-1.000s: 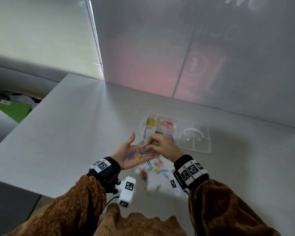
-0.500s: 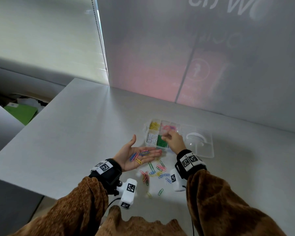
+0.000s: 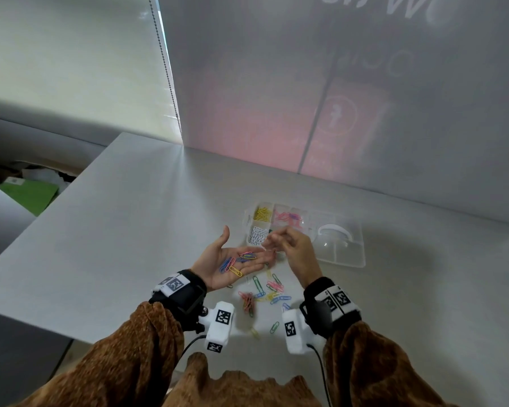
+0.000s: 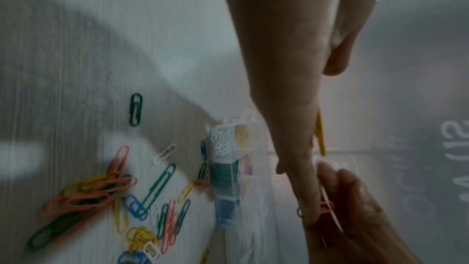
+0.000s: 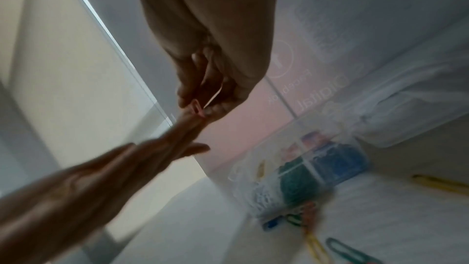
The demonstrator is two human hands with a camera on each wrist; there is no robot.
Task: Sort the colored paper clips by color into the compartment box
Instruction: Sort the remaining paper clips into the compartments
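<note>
My left hand (image 3: 215,259) lies palm up and flat, and several paper clips (image 3: 238,261) in blue, pink and yellow rest on it. My right hand (image 3: 294,248) is at the left fingertips, its fingers (image 5: 203,91) curled and pinching a pink paper clip (image 5: 197,108). Just beyond both hands stands the clear compartment box (image 3: 249,221), with yellow, pink and white clips in separate cells. Green and blue cells show in the right wrist view, where the compartment box (image 5: 304,164) is blurred. Loose mixed clips (image 3: 266,292) lie on the table below the hands.
The box's clear lid (image 3: 341,245) with a white handle lies open to the right of it. The grey table (image 3: 130,245) ends at the left and front. A frosted wall (image 3: 365,113) closes the far side.
My right hand went from my left palm to the box's pink cell, then came back to the left fingertips. The left hand stayed palm up with its clips.
</note>
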